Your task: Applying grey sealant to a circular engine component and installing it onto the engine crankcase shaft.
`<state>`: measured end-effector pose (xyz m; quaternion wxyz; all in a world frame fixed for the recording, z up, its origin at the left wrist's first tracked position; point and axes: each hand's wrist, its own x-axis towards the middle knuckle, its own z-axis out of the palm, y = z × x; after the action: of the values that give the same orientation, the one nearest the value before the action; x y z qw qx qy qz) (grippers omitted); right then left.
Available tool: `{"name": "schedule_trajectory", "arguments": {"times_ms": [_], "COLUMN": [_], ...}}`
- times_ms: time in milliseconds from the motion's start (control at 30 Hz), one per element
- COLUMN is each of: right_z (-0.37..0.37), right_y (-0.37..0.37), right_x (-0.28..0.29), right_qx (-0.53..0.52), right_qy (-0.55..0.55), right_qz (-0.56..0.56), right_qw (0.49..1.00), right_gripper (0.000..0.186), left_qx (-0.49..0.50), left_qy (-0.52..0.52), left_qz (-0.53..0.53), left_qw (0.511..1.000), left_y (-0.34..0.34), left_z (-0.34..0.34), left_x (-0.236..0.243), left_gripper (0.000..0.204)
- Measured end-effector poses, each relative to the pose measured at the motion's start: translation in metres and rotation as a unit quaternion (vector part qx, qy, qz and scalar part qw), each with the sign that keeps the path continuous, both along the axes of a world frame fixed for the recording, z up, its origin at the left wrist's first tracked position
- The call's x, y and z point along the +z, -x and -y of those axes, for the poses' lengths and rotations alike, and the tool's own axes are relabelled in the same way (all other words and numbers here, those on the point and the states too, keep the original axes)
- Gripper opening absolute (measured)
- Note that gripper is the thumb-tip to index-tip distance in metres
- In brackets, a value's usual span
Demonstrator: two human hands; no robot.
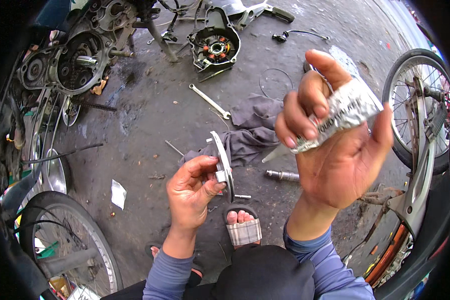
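Note:
My left hand (187,192) pinches a thin, pale metal plate with a curved rim (225,162) between thumb and fingers. The plate stands almost edge-on, so most of its face is hidden. Higher up and to the right, my right hand (337,172) is turned palm up, with its fingers curled over a crumpled silver squeeze tube (342,112). A clear pointed nozzle (271,154) sticks out of the tube toward the lower left, apart from the plate. Behind both hands, a dark grey cloth (257,112) lies bunched on the ground.
A combination wrench (210,101) lies near the cloth. Farther off is an engine cover with a coil assembly (216,47). An opened engine (80,65) stands at the far left, wheels (107,250) on both sides. A metal cylindrical tool (283,176) and a white scrap (118,194) rest on the ground.

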<state>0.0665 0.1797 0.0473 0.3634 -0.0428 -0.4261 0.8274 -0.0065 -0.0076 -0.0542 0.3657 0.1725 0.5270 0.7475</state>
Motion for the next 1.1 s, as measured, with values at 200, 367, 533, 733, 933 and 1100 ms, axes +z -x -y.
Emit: {"name": "schedule_trajectory", "arguments": {"times_ms": [200, 367, 533, 733, 933, 1100], "right_z": [0.014, -0.002, 0.009, 0.009, 0.010, 0.011], "right_y": [0.011, 0.005, 0.015, 0.017, 0.023, 0.022], "right_x": [-0.003, -0.010, -0.012, -0.013, -0.012, -0.012], "right_qx": [-0.119, 0.023, 0.053, 0.003, -0.015, -0.006], "right_qy": [0.054, 0.036, 0.153, 0.105, 0.099, 0.093], "right_qz": [0.046, -0.048, -0.067, -0.084, -0.061, -0.058], "right_qw": [0.990, 0.998, 0.984, 0.991, 0.993, 0.994], "right_gripper": [0.044, 0.039, 0.046, 0.049, 0.047, 0.047], "left_qx": [0.007, 0.008, 0.012, 0.008, 0.009, 0.005], "left_qy": [0.015, 0.009, 0.010, 0.019, 0.027, 0.033], "left_qz": [0.034, 0.044, 0.019, 0.046, 0.028, 0.007], "left_qw": [0.999, 0.999, 1.000, 0.999, 0.999, 0.999], "left_y": [-0.002, -0.007, -0.007, -0.007, -0.005, -0.004], "left_z": [-0.002, -0.006, -0.006, -0.010, -0.008, -0.007], "left_x": [0.003, 0.003, 0.005, 0.012, 0.010, 0.009], "left_gripper": [0.047, 0.039, 0.038, 0.037, 0.037, 0.038]}}
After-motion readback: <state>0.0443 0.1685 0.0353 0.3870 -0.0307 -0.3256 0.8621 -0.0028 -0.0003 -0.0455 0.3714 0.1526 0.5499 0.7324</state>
